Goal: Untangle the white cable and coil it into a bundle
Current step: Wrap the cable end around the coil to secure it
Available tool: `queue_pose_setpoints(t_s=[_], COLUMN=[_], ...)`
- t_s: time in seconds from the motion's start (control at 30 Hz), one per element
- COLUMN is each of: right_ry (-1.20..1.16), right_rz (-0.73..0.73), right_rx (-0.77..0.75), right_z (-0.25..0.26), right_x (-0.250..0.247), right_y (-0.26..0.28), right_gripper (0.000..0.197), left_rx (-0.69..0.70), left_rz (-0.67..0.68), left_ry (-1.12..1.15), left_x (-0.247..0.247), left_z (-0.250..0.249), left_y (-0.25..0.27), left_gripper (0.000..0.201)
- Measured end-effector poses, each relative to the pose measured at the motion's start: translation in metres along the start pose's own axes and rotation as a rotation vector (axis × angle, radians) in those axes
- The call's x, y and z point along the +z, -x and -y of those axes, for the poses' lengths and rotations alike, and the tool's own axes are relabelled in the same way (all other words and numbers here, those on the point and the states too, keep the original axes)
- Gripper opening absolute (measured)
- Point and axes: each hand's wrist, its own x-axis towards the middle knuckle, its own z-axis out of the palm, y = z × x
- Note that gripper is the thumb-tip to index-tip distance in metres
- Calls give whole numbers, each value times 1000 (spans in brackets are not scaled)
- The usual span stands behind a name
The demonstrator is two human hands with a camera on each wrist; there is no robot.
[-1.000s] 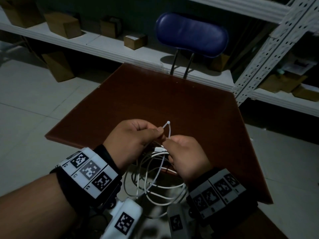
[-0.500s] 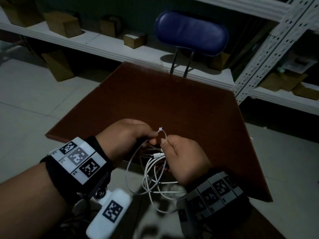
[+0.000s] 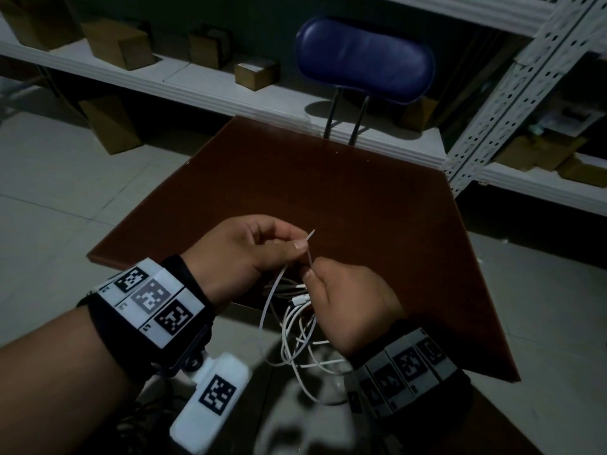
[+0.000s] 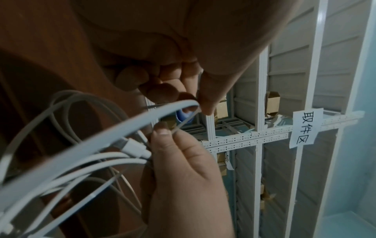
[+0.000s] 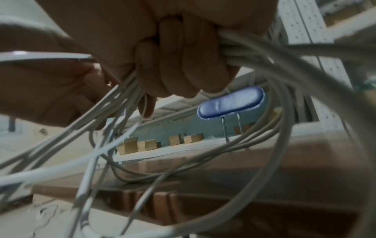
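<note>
Hiding in right hand (image 3: 353, 310): white cable (image 3: 297, 333) coil's gathered strands.

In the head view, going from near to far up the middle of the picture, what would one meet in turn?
white cable → right hand → brown table → blue chair back

Dim, underexposed head view, brighter wrist views, close cable loops blurred, wide-angle bending at edges
</note>
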Motion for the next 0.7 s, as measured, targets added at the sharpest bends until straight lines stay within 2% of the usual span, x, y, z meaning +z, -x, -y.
queue_pose_setpoints(t_s=[0.13,0.27,0.37,0.5,0.6,0.7], right_ry=[30,-132,-301,-560,-714,-707], right_rz=[44,61,-1,-101,-64,-20], right_rx=[-30,-65,-63,47,60,-4], right_z=[2,-3,-6,-7,-6,-3], right_x=[-1,1,2,6,7,6], right_y=[3,-1,0,3,2,3], right_gripper=[30,37,36,27,49,55], left_rx=[-47,-48,-10,69,142,174], left_rz=[23,-18,-49,-91,-109,-69], left_ry=[29,136,179,145,85,-10], left_x=[1,4,2,-1,0,-1], left_z=[-3,-4,-4,-4,-2,5], left_y=[0,1,0,-2,-3,-3], left_gripper=[16,4,11,6,6,17])
